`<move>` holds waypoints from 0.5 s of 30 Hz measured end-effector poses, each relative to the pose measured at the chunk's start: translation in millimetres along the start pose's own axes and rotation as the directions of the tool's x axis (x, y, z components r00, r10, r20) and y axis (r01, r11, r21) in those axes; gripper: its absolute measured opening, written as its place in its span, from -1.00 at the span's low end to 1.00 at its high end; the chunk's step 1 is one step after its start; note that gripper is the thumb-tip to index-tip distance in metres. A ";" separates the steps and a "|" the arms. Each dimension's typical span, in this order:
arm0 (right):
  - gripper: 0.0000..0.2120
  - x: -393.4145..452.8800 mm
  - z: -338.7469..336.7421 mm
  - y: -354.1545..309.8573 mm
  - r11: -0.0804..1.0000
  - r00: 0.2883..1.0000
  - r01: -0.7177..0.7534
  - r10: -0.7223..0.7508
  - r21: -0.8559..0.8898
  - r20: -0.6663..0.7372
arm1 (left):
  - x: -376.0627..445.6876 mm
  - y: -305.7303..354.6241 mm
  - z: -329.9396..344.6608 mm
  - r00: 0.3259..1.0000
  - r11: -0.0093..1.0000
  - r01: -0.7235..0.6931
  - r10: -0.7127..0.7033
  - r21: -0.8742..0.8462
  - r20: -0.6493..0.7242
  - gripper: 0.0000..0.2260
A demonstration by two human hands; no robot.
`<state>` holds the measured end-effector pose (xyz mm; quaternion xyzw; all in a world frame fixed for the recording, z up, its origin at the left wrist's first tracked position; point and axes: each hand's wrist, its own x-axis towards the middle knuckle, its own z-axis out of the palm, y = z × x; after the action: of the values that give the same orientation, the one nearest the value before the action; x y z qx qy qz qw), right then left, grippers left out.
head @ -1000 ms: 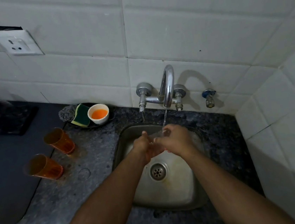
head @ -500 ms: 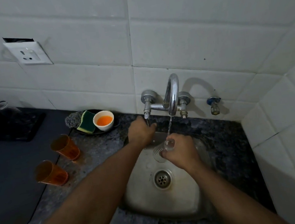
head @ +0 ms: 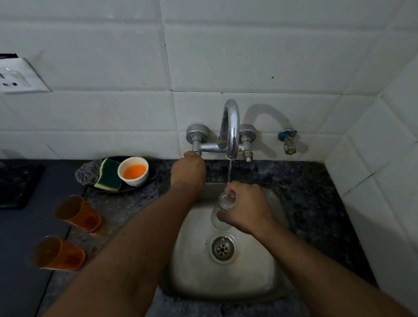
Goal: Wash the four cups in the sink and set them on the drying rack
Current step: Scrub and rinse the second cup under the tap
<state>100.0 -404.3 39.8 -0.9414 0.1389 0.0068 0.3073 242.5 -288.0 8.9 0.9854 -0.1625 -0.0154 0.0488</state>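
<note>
My right hand (head: 247, 210) grips a small clear glass cup (head: 221, 210) over the steel sink (head: 273, 276), its mouth under the thin stream from the tap (head: 231, 127). My left hand (head: 187, 170) is curled round the tap's left valve handle, which it hides. Two orange see-through cups stand on the counter at the left, one farther back (head: 78, 213) and one nearer (head: 57, 253).
A dark plate by the wall holds a steel scrubber (head: 87, 172), a green-yellow sponge (head: 108, 175) and a white bowl of orange liquid (head: 133, 170). A dark mat (head: 1, 247) covers the counter's left. A small spare tap (head: 288, 140) and a wall socket (head: 10, 78) are on the tiles.
My left hand left the cup and rose to the tap's left valve. My right hand now holds the cup alone under the stream, which has thinned.
</note>
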 end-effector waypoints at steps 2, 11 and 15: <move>-0.59 0.2 -1.5 -3.1 1.000 1.000 -0.010 0.010 -0.004 -0.001 | -0.1 -0.5 1.2 1.000 1.000 -0.001 0.001 -0.006 0.006 -0.77; -0.61 -3.3 -11.2 -8.4 0.998 1.000 -0.012 0.011 -0.055 -0.018 | -3.1 0.5 -2.0 1.000 0.999 0.019 -0.019 -0.039 0.014 -0.75; -0.63 -6.0 -13.1 -12.2 0.998 1.000 -0.016 0.014 -0.067 -0.021 | -3.2 -0.2 -3.0 1.000 0.999 0.014 -0.013 -0.049 0.021 -0.76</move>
<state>96.4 -400.9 58.1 -0.9501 0.1489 0.0043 0.2739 239.7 -286.6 11.9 0.9848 -0.1560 -0.0298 0.0710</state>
